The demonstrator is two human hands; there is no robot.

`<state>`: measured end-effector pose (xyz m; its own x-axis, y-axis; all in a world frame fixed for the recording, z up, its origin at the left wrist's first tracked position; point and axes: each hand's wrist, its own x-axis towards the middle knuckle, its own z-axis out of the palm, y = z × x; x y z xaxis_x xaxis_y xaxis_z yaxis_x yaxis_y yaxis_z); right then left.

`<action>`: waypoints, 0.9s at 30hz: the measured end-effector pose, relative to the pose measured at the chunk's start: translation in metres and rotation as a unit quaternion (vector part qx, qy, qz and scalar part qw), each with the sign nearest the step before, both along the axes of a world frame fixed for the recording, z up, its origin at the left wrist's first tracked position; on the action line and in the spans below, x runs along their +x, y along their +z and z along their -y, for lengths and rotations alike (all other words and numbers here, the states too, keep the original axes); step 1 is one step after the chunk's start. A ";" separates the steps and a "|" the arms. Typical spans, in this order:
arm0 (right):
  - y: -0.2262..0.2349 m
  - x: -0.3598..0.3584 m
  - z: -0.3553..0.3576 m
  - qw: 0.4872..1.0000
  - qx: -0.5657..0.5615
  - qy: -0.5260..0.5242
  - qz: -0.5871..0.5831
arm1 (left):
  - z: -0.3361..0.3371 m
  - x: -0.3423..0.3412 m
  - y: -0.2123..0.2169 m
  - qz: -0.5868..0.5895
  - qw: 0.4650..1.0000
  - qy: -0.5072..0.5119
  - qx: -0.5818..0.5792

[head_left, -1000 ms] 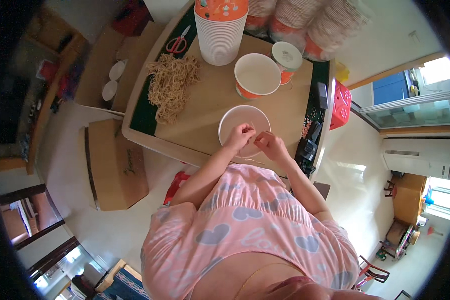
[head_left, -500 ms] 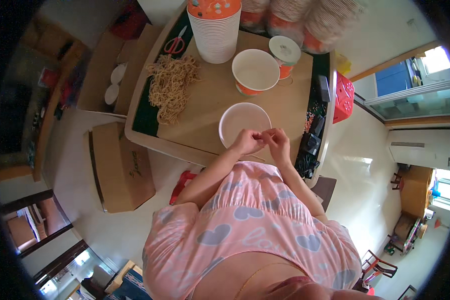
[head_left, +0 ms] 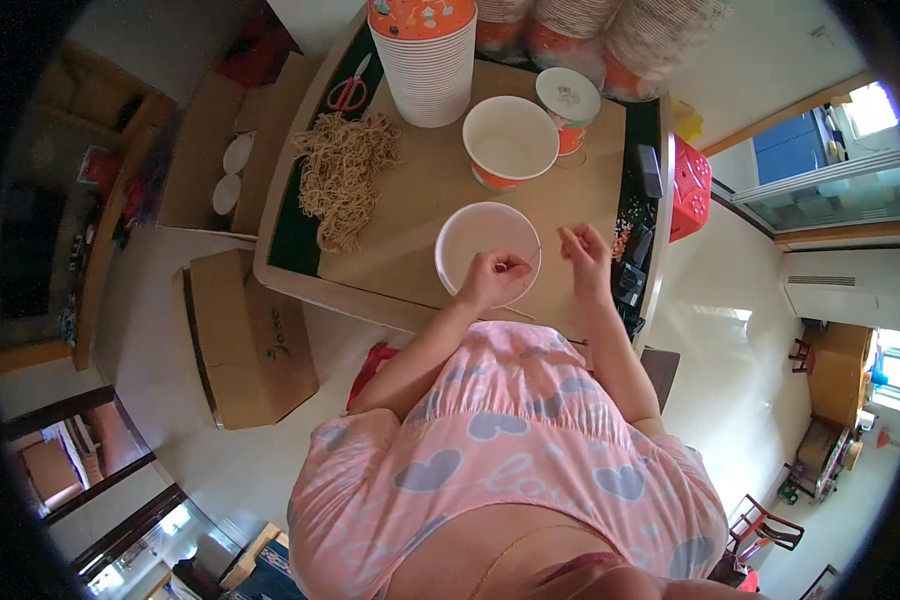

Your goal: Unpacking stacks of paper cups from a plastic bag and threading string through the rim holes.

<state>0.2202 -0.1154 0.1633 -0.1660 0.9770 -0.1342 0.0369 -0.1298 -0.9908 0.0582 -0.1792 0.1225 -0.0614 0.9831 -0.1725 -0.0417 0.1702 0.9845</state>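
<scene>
White paper bowl (head_left: 478, 240) sits empty on the table (head_left: 410, 200), at the near edge right in front of you. Your left hand (head_left: 492, 277) is over the bowl's near rim, fingers (head_left: 515, 266) curled in and pinched together on something small and thin; too small to tell what it is. Your right hand (head_left: 585, 250) is just right of the bowl, clear of the rim, fingers bunched around a small pale bit, also too small to identify. The two hands are apart, with the bowl's right edge between them. Behind the bowl, a second bowl (head_left: 510, 140), white inside and orange outside, stands upright and open. Just right of that, a lidded orange cup (head_left: 568, 100) with a white top. Far left of those, a tall stack of white paper bowls (head_left: 425, 60) with an orange patterned one on top. More stacked cups (head_left: 610, 30) line the far edge. A loose heap of dry tan noodles (head_left: 342, 175) lies on the left part of the table, well apart from your hands. Red-handled scissors (head_left: 348, 92) lie beyond the noodles near the far left corner. Red plastic crate (head_left: 688, 190) sits off the right end of the table. Cardboard box (head_left: 245, 340) on the floor left of you, below the table edge.
</scene>
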 end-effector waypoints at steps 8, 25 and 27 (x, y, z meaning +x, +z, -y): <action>0.049 -0.009 -0.011 0.826 0.301 0.358 0.315 | 0.001 -0.002 0.001 0.018 1.000 -0.018 -0.009; 0.038 0.004 -0.015 0.795 0.244 0.378 0.407 | 0.003 -0.003 -0.001 -0.005 1.000 -0.019 0.008; 0.036 0.002 -0.012 0.856 0.215 0.330 0.334 | 0.001 -0.002 -0.003 -0.002 1.000 -0.002 0.012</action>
